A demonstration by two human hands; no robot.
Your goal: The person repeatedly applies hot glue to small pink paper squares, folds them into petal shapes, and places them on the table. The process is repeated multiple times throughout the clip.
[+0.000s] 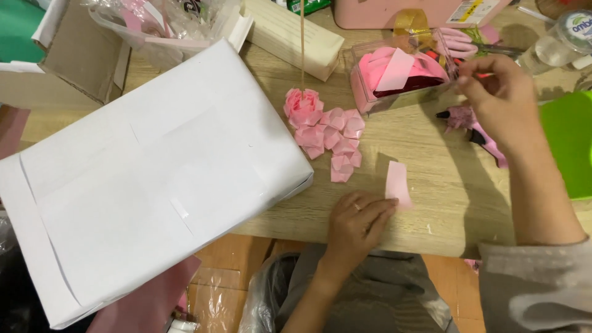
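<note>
Far left: open cardboard box (74, 58), partly cut off by the frame edge. Beside it, toward the right: clear plastic bag (163, 24) holding pink pieces.

Left to centre: large white wrapped parcel (148, 179), lying flat, overhanging the near edge of the wooden table (456, 203).

Centre, far: cream rectangular block (293, 37), tilted. Just right of the parcel: pink paper rose (302, 102) on a thin stick running toward the far side, with folded pink petals (336, 139) heaped against its near side.

Centre, near: left hand (357, 225), palm down on the table, fingers relaxed and released, fingertips pressing the near end of a pink ribbon strip (398, 182). Strip flat on the table, just right of the petals.

Right, far: clear container (401, 74) filled with pink and dark red ribbon pieces. Right hand (499, 92) raised over its right end, thumb and fingers pinched together; object in the pinch too small to identify. Below that hand: pink glue gun (487, 139) lying on the table.

Far right: green sheet (570, 145); clear plastic bottle (558, 43) at the far corner.
</note>
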